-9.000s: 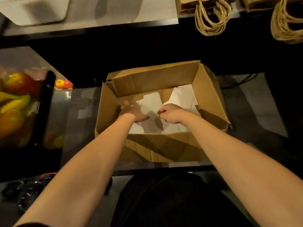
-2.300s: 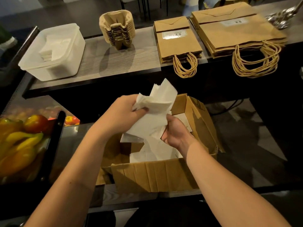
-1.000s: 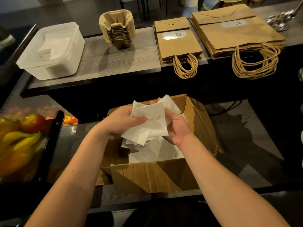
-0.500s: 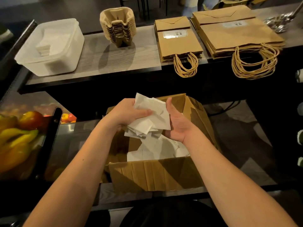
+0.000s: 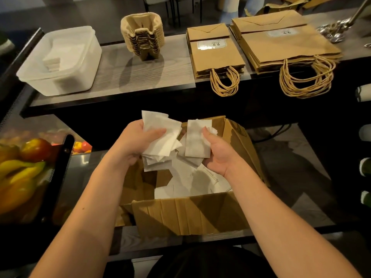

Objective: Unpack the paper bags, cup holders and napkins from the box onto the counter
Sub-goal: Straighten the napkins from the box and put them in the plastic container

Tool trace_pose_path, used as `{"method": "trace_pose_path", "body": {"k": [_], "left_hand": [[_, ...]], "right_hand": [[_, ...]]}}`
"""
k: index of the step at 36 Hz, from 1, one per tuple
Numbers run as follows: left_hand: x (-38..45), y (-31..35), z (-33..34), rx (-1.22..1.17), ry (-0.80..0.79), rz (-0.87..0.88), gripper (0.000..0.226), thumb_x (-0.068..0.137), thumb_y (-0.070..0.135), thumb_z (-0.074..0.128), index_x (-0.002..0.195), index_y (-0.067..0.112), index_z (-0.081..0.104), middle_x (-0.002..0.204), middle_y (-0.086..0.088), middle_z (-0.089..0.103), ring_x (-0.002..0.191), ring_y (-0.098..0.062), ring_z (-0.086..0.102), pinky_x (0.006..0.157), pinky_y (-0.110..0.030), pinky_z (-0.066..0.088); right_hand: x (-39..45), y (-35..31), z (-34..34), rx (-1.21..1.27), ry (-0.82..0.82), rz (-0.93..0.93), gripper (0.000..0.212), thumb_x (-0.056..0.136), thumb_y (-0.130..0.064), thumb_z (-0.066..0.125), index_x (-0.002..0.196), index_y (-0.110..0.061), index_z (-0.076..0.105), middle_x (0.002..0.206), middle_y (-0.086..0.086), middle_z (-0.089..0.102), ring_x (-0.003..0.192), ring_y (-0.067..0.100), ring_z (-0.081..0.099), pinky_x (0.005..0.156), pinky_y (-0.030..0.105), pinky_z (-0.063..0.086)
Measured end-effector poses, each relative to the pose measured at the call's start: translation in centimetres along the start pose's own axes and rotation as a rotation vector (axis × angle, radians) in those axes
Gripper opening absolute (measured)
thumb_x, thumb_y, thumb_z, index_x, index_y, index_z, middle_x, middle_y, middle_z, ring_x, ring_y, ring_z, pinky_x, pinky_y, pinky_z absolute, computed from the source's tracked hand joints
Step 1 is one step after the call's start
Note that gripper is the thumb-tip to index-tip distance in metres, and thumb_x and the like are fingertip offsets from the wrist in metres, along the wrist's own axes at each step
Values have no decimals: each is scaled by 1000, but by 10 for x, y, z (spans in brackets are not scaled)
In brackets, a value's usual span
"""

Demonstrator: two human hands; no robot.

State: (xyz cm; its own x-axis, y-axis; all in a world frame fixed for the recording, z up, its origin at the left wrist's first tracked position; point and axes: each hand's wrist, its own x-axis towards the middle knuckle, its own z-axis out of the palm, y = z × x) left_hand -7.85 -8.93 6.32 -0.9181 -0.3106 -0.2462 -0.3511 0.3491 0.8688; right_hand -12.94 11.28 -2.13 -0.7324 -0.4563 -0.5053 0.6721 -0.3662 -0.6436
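White napkins are filling both hands above the open cardboard box [image 5: 188, 215] at the centre of the frame. The left hand [image 5: 136, 143] is reaching in from the lower left, forearm bare and angled up toward the middle, its thumb lying across the front of a loose bunch of napkins [image 5: 160, 141] and its fingers curling behind them. The right hand [image 5: 217, 155] is coming in from the lower right, palm turned upward and inward, its thumb pinching a smaller folded napkin [image 5: 197, 139] against the fingers. The two bunches are sitting just beside each other. More napkins [image 5: 188, 183] are lying loose inside the box, below the hands.

Across the upper part of the frame, the counter [image 5: 144, 77] is carrying a translucent plastic tub [image 5: 60, 63] with napkins in it at the upper left, a nested stack of cup holders [image 5: 142, 35] at upper centre, and two flat stacks of paper bags, a smaller stack [image 5: 214, 53] and a larger stack [image 5: 281, 41], at the upper right, their twine handles hanging over the front edge.
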Motion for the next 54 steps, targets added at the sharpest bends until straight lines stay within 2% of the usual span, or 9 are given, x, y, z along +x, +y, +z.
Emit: {"method": "trace_pose_path", "body": {"k": [4,7,15,24,27,42,48,51,54], "left_hand": [[1,6,13,-98,114,11,23,86,26,79,100,27,61,93,10,68,74,-1,69,54,-17,52],[1,11,33,-13,144,41,27,87,32,78,104,27,58,94,11,64,84,-6,64,61,-21,51],[-4,16,53,-29,108,42,13,108,38,42,107,31,53,93,11,62,84,-6,62,70,-25,53],[-7,16,40,-68,78,75,12,105,24,49,99,30,57,97,5,66,90,-14,67,76,-30,57],[-6,11,34,-91,82,77,11,104,28,54,114,27,59,103,6,69,91,-11,70,74,-27,59],[-7,17,-14,-283,33,42,38,88,11,72,122,23,61,119,0,70,107,-19,70,88,-40,59],[-7,33,-24,-263,-232,79,49,82,13,74,128,17,60,119,-4,71,106,-19,72,83,-38,62],[-1,37,-4,-38,-187,66,33,86,13,75,114,24,62,108,3,72,97,-14,73,82,-35,61],[5,32,13,106,-79,82,28,87,19,77,104,31,59,102,9,68,93,-8,66,78,-28,56]], "right_hand": [[1,8,10,-50,84,-8,50,99,-47,61,140,-17,57,133,13,66,116,33,66,88,46,61],[-5,6,21,-33,-90,35,61,91,-61,59,137,-21,60,132,13,69,120,34,67,103,53,53],[-10,1,25,-14,-88,54,45,93,-38,71,132,-16,61,121,12,74,113,32,71,96,51,58],[-11,4,22,21,-73,45,40,104,-32,57,138,-13,59,128,14,70,104,25,72,74,35,62],[-10,3,20,48,-57,44,39,104,-32,56,139,-13,60,124,12,72,100,25,73,70,37,62],[-8,-1,5,49,5,9,39,102,-33,59,138,-17,59,126,13,70,111,31,70,82,44,62],[-9,-5,10,38,0,49,31,99,-29,66,126,-14,65,112,12,75,104,33,72,85,48,62],[-12,-6,22,-3,-98,47,38,103,-42,55,129,-17,66,116,10,76,110,30,70,93,47,58],[-12,-6,28,85,-230,69,76,95,-76,34,147,-24,53,140,14,63,130,34,60,115,54,41]]}}
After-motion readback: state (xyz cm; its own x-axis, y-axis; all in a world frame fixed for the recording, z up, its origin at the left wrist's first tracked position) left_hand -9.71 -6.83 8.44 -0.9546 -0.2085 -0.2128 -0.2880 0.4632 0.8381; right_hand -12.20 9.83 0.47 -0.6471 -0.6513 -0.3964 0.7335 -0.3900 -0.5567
